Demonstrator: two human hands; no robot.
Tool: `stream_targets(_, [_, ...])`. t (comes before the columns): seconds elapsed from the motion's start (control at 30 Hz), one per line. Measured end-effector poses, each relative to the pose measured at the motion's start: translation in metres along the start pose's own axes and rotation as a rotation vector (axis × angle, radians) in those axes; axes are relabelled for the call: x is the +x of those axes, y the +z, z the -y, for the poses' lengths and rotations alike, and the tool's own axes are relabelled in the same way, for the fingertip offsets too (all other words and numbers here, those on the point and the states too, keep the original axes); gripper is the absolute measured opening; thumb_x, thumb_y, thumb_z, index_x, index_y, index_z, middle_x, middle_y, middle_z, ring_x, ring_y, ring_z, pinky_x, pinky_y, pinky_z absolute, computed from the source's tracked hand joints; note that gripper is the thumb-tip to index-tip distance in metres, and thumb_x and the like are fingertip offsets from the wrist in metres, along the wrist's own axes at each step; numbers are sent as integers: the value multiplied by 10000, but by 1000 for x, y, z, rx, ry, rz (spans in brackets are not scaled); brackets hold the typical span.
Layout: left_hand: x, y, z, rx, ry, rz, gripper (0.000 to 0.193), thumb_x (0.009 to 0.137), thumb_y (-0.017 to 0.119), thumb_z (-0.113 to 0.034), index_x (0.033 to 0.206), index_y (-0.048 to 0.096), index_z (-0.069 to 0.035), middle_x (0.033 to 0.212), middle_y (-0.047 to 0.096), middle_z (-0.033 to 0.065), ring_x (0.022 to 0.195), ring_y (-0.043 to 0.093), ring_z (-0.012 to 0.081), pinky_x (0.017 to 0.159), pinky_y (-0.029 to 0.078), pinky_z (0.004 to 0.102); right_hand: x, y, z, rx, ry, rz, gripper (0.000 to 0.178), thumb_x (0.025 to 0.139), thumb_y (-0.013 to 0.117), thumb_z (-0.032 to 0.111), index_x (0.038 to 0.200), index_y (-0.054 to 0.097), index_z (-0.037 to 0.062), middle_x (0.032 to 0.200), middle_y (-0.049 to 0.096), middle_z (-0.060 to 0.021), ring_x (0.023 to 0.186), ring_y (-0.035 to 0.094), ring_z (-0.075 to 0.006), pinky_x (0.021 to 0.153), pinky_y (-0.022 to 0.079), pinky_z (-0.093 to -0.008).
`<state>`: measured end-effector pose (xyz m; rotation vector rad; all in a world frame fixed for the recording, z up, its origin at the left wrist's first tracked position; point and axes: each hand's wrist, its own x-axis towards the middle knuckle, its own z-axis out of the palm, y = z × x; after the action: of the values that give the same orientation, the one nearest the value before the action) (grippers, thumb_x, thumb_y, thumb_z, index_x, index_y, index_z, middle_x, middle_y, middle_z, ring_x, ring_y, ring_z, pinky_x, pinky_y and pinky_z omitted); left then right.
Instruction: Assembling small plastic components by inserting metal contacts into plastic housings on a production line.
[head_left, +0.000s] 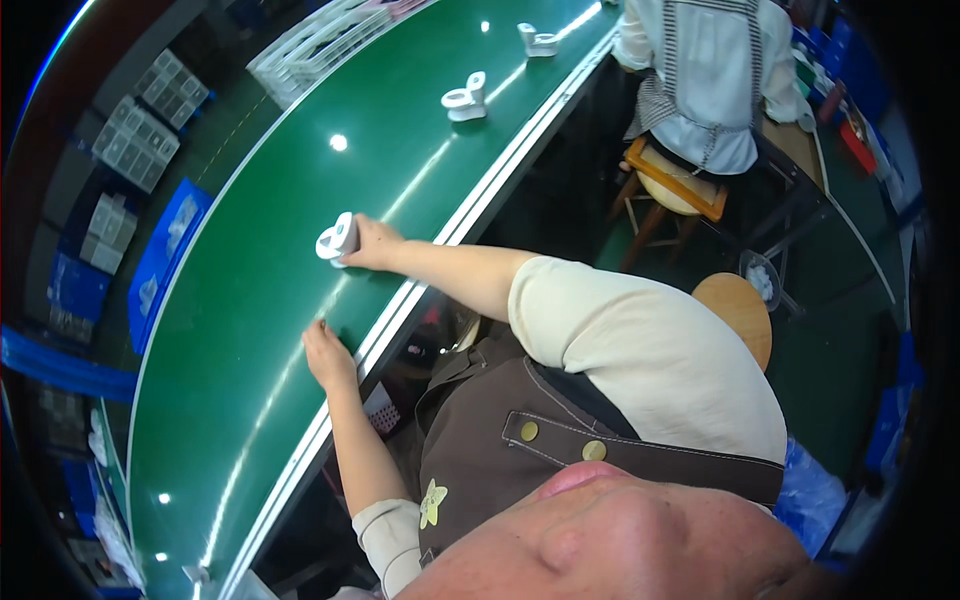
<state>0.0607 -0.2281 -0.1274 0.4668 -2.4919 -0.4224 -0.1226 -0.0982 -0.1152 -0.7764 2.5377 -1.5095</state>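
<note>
My right hand (376, 244) is closed on a small white toilet-shaped piece (344, 236) with an upright oval part and a ring-shaped part, over the green conveyor belt (270, 210). The fingers on the far side are partly hidden by the piece. Nearer along the same belt, my left hand (329, 358) hangs just over the surface, edge-on, its fingers loosely stretched with nothing visible in them. Two similar pieces lie farther up the belt: one white toilet-shaped piece (466, 97) and, beyond it, another white piece (538, 41).
A pale metal rail (480, 205) edges the belt on my side. White crates (310, 55) and a blue bin (170, 260) stand beyond its far edge. Ahead to the right, a person (705, 80) sits on a wooden stool (675, 185). Another round wooden seat (735, 315) is behind my right arm.
</note>
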Motion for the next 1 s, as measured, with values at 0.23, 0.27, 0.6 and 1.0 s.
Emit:
stream_targets(0.23, [1, 1, 0, -167, 38, 4, 236, 894, 544, -149, 1099, 514, -36, 880, 592, 157, 773, 576, 341, 695, 453, 402, -15, 47, 11, 765, 174, -1, 669, 733, 756, 306, 1206, 427, -34, 977, 618, -146, 818, 631, -215, 645, 530, -324])
stream_targets(0.27, [-2, -3, -3, -211, 13, -16, 282, 888, 566, -154, 1136, 499, -38, 836, 595, 153, 723, 578, 335, 665, 453, 398, -25, 54, 16, 777, 175, -1, 650, 750, 747, 290, 1208, 420, -35, 929, 619, -135, 759, 631, -195, 594, 529, -309])
stream_targets(0.6, [-3, -4, -9, -250, 210, -135, 589, 843, 641, -183, 1348, 355, -83, 727, 564, 130, 607, 572, 318, 542, 445, 394, -51, 50, 32, 1311, 368, 383, 573, 812, 659, 407, 1184, 371, 79, 904, 581, -86, 584, 573, -138, 562, 472, -266])
stream_targets(1.0, [-4, -3, 4, -432, 3, -314, 470, 848, 624, -145, 1273, 434, -77, 686, 535, 81, 583, 532, 224, 559, 439, 348, -55, 46, 23, 1321, 366, 434, 344, 850, 625, 378, 1032, 449, 145, 760, 540, -14, 517, 477, -74, 435, 401, -208])
